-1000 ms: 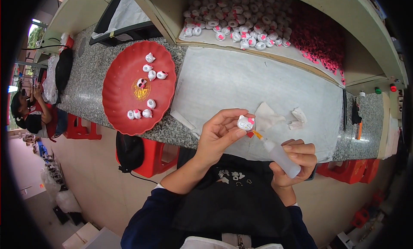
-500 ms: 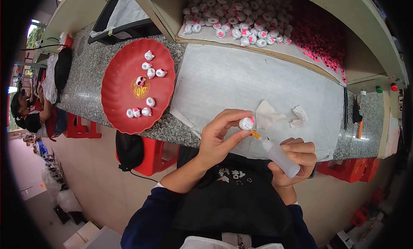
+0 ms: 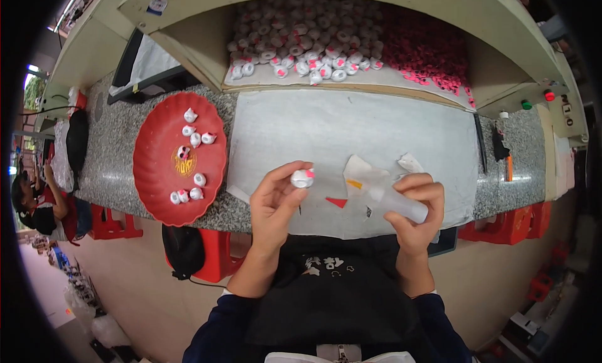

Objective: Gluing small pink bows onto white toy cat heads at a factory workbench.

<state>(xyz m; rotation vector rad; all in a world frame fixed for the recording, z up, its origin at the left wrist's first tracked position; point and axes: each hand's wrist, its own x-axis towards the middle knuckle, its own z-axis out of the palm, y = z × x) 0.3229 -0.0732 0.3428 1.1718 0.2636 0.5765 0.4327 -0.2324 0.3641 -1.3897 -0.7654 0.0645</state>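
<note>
My left hand (image 3: 269, 206) pinches a small white rounded cat-head figurine piece (image 3: 301, 179) with a pink bow between thumb and fingertips. In my right hand (image 3: 420, 212) is a translucent squeeze bottle (image 3: 406, 207), tilted so its thin orange nozzle (image 3: 354, 183) points left toward the piece. A gap separates nozzle and piece. Both hands are above a white sheet (image 3: 301, 128) on the worktop. Behind the bottle lies a crumpled white paper scrap (image 3: 356, 165). A small red triangular bit (image 3: 337, 202) is on the sheet between my hands.
On the left, a scalloped red plate (image 3: 145, 162) holds several similar white pieces. A shelf box at the back contains piled white pieces (image 3: 301, 37) and pink bits (image 3: 426, 49). Red stools (image 3: 216, 256) stand below the granite worktop (image 3: 113, 149). Another person (image 3: 47, 203) sits far left.
My hands have drawn apart, and the nozzle has come off the white piece. The left hand has moved left with the piece. The whole view has shifted a little.
</note>
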